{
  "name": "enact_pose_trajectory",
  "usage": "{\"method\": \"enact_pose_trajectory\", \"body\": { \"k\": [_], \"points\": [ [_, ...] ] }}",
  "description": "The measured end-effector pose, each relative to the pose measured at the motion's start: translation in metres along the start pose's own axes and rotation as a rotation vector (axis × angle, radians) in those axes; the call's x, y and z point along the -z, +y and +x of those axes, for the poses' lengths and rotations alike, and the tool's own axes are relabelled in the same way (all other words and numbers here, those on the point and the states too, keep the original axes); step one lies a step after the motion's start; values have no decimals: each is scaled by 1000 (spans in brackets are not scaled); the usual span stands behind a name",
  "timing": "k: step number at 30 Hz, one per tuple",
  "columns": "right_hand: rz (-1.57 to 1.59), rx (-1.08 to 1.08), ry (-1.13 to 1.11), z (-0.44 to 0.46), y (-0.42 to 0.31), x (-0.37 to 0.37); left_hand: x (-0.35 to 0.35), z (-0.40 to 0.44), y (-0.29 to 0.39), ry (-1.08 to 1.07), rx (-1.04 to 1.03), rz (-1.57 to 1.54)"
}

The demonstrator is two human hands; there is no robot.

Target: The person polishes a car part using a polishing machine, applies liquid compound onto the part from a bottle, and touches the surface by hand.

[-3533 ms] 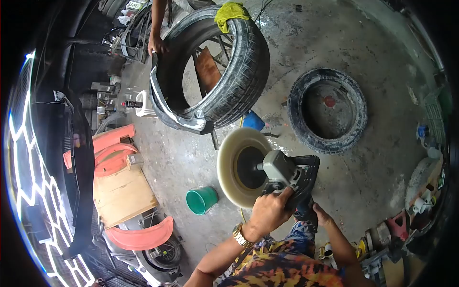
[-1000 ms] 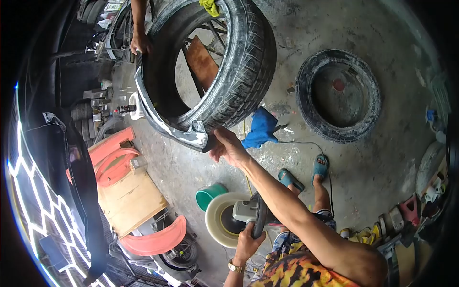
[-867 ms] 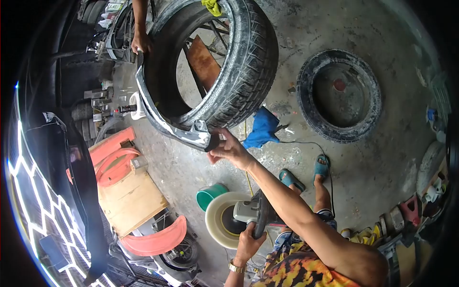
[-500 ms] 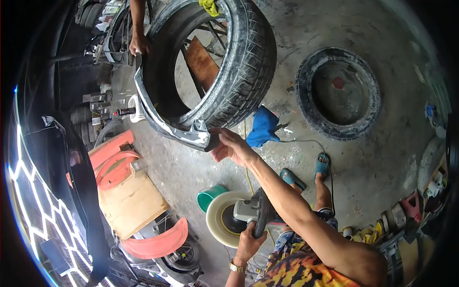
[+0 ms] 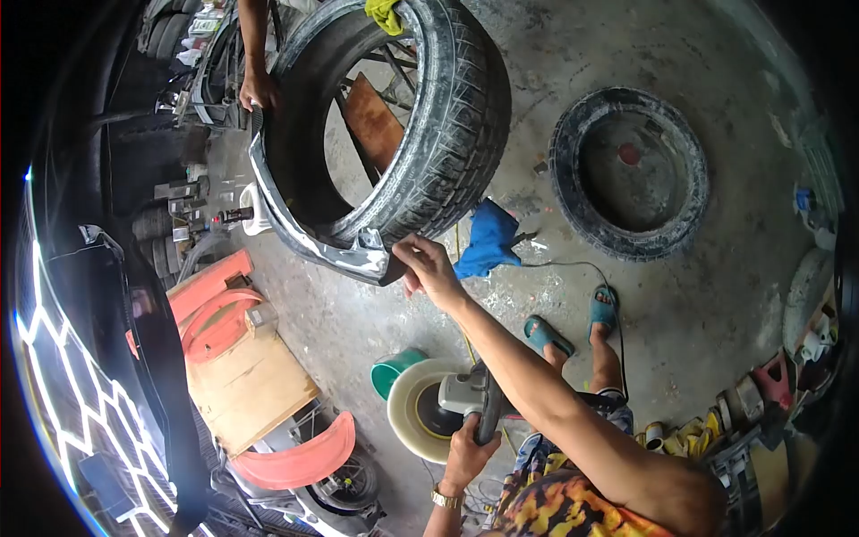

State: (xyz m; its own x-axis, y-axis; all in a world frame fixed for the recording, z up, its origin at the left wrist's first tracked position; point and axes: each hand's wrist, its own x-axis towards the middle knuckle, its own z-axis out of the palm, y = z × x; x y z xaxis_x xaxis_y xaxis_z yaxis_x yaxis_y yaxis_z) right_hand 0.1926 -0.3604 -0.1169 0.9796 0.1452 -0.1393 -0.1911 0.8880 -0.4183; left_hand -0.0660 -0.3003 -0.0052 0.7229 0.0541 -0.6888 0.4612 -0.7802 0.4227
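Observation:
My left hand (image 5: pixel 467 456), with a metal watch on its wrist, is closed around the handle of a polisher (image 5: pixel 465 394). The polisher's wide cream pad (image 5: pixel 407 407) hangs beside my body. My right hand (image 5: pixel 428 267) reaches forward, its fingers closed on the near end of a curved black-and-white trim piece (image 5: pixel 313 249). This piece lies along the rim of a large upright tire (image 5: pixel 456 134). Another person's hand (image 5: pixel 258 89) grips the far end of the trim.
A yellow-green cloth (image 5: pixel 383 14) lies on the tire. On the floor are a second tire (image 5: pixel 562 170), a blue cloth (image 5: pixel 489 240) and a green bucket (image 5: pixel 390 372). A wooden board (image 5: pixel 250 385) and coral-coloured panels (image 5: pixel 300 458) are at the left. A cable runs near my sandals (image 5: pixel 548 336).
My right hand has left the polisher and moved forward to the trim's near end. My left hand has lowered the polisher beside me. The other person's hand stays on the trim.

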Motion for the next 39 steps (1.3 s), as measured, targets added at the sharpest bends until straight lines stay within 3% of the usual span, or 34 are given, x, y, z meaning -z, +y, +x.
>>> {"method": "enact_pose_trajectory", "body": {
  "k": [2, 6, 8, 13, 18, 22, 24, 25, 26, 28, 34, 39],
  "points": [
    [24, 17, 124, -1, 2, -9, -2, 1, -3, -1, -10, -5],
    [-203, 54, 125, -12, 1, -20, -3, -5, -6, -4, -3, -35],
    [-145, 69, 82, -5, 1, -12, -5, -7, -9, 11, -39, -39],
    [51, -20, 299, -10, 1, 0, 10, -18, -33, 41, -51, -164],
    [-251, -137, 465, -78, -58, 57, 51, -44, -86, 139, 130, -226],
    [-671, -270, 465, -155, -76, 62, 86, -68, -94, 264, 180, -550],
    [-671, -436, 288, -176, -53, 41, 102, -73, -107, 292, 208, -614],
    [-671, -440, -1, -178, -34, 37, 109, -74, -130, 283, 270, -603],
    [-687, -383, -91, -176, -30, -6, 114, -73, -147, 326, 277, -643],
    [-745, -412, -277, -152, 6, -43, 123, -64, -184, 341, 255, -403],
    [-762, -533, -400, -18, 121, -192, 148, -20, -300, 357, 248, -450],
    [-862, -585, -343, 62, 230, -228, 183, 0, -343, 154, 383, -725]
  ]
}}
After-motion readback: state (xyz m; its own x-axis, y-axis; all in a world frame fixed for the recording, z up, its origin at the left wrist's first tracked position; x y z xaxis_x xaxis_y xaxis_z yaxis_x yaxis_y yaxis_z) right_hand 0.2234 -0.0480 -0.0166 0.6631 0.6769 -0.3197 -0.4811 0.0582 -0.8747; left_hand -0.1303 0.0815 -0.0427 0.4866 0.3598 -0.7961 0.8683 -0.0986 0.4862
